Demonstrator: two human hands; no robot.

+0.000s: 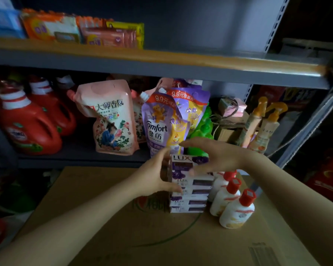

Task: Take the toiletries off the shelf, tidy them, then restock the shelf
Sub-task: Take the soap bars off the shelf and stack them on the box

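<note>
- While our left grip [154, 179] clasps the side of the stacked soap boxes [190, 191] on the cardboard box [123, 227],
- our right grip [211, 156] rests spread over the top box.
- Three white bottles [231, 200] stand just beside.

Bottles [227, 200] crowd just right of my fingers [183, 144]; pouches [158, 121] block ahead; cardboard [96, 223] to the left is open.

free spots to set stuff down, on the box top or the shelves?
Bare: cardboard box top left of and in front of the soap stack; upper shelf right of the yellow pack. Crowded: lower shelf from red jugs through pouches to spray bottles; three white bottles flank the stack's right.
</note>
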